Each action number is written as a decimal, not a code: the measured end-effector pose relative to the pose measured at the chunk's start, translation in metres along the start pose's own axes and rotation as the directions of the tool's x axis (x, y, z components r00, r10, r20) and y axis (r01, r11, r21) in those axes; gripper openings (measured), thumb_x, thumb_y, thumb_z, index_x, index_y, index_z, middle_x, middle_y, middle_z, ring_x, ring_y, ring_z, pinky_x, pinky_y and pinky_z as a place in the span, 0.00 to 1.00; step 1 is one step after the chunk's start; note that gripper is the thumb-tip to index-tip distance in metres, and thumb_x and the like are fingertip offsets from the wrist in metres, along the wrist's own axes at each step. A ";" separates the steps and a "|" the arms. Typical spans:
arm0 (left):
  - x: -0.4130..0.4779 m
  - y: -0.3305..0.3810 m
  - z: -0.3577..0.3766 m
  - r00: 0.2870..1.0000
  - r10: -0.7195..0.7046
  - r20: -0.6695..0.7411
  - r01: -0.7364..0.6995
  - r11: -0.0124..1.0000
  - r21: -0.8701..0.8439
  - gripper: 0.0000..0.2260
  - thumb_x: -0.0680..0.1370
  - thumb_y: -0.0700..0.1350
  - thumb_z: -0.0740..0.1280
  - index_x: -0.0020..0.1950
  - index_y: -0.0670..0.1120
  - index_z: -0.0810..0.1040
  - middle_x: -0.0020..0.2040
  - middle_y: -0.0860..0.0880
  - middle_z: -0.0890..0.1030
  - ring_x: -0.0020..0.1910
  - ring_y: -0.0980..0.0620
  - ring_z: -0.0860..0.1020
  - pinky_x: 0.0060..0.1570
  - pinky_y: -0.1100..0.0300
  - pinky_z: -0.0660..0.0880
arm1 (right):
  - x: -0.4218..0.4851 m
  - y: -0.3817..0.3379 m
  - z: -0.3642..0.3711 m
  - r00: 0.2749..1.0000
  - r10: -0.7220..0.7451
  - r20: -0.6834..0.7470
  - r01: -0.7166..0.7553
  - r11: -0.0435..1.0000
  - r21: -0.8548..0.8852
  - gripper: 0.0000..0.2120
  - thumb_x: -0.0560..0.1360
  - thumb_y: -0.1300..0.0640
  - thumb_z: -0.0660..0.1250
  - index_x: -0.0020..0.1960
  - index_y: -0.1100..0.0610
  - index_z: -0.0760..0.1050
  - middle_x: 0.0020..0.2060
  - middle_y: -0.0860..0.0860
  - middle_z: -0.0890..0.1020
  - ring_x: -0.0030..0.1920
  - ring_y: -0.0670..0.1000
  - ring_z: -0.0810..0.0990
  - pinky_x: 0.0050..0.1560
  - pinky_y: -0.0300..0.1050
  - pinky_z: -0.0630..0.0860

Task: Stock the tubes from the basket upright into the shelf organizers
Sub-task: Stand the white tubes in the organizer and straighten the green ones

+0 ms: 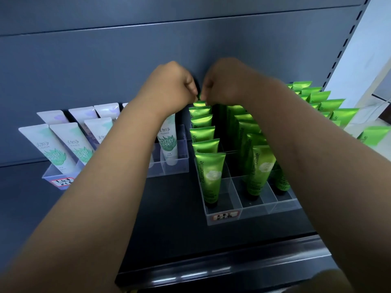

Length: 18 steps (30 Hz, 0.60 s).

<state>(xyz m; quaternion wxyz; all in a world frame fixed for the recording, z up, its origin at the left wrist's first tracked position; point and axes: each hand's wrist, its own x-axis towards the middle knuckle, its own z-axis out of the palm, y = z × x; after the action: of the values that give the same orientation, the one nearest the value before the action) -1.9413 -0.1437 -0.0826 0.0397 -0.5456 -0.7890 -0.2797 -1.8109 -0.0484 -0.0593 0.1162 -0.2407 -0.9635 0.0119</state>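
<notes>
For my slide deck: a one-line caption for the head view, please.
Left hand and right hand pinch a green tube at the back of the clear organizer.

Two organizers (pixel 177 163), two labels (pixel 226 216), two hands (pixel 173 85). Eight white tubes (pixel 169 140) show, some partly hidden. Green tubes (pixel 209 172) overlap, well over a dozen.

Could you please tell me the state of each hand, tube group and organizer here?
Left hand: curled beside rear green tube, grip unclear.
Right hand: pinches rear green tube's top.
Green tubes: upright, caps down, in right organizer.
White tubes: upright in left organizer.
</notes>
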 end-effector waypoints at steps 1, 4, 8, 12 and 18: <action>0.000 0.002 0.000 1.000 0.004 -0.013 -0.004 1.000 0.018 0.06 0.72 0.42 0.76 0.45 0.53 0.88 0.44 0.50 0.86 0.49 0.50 0.83 0.54 0.56 0.78 | 0.000 0.001 0.001 1.000 0.004 -0.006 -0.004 1.000 0.007 0.10 0.75 0.60 0.70 0.54 0.53 0.86 0.51 0.52 0.86 0.56 0.53 0.83 0.49 0.40 0.71; -0.002 0.004 0.000 1.000 0.009 -0.001 -0.009 0.998 0.058 0.08 0.73 0.40 0.73 0.45 0.53 0.88 0.41 0.53 0.85 0.47 0.51 0.83 0.50 0.61 0.76 | 0.000 0.003 0.005 1.000 0.003 -0.028 -0.001 0.999 0.042 0.09 0.75 0.60 0.71 0.52 0.51 0.87 0.49 0.51 0.87 0.54 0.51 0.83 0.48 0.38 0.69; -0.005 0.006 -0.003 0.998 0.035 0.061 -0.039 0.996 0.074 0.08 0.73 0.39 0.74 0.45 0.52 0.88 0.42 0.49 0.86 0.47 0.50 0.82 0.51 0.59 0.77 | 0.001 0.002 0.005 1.000 0.026 -0.009 -0.025 0.997 0.077 0.08 0.74 0.59 0.73 0.51 0.51 0.87 0.44 0.49 0.85 0.51 0.48 0.82 0.48 0.36 0.69; -0.006 0.009 -0.003 0.998 0.049 0.034 -0.052 0.995 0.082 0.08 0.74 0.38 0.72 0.43 0.51 0.88 0.41 0.50 0.85 0.47 0.49 0.82 0.50 0.59 0.76 | 0.002 0.003 0.007 0.999 0.036 -0.010 -0.034 0.994 0.105 0.08 0.73 0.59 0.73 0.50 0.50 0.87 0.39 0.46 0.80 0.48 0.45 0.81 0.47 0.36 0.68; -0.007 0.007 -0.004 0.996 0.050 0.070 -0.057 0.993 0.104 0.09 0.74 0.37 0.71 0.44 0.50 0.87 0.43 0.48 0.86 0.48 0.48 0.83 0.52 0.57 0.78 | 0.005 0.004 0.011 0.999 0.044 -0.027 -0.039 0.985 0.167 0.07 0.71 0.59 0.76 0.47 0.49 0.87 0.36 0.45 0.80 0.44 0.43 0.79 0.46 0.35 0.69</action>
<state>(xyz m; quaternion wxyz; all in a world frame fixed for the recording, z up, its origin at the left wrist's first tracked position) -1.9336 -0.1491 -0.0793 0.0492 -0.5727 -0.7887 -0.2179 -1.8159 -0.0426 -0.0692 0.1507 -0.2502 -0.9520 0.0912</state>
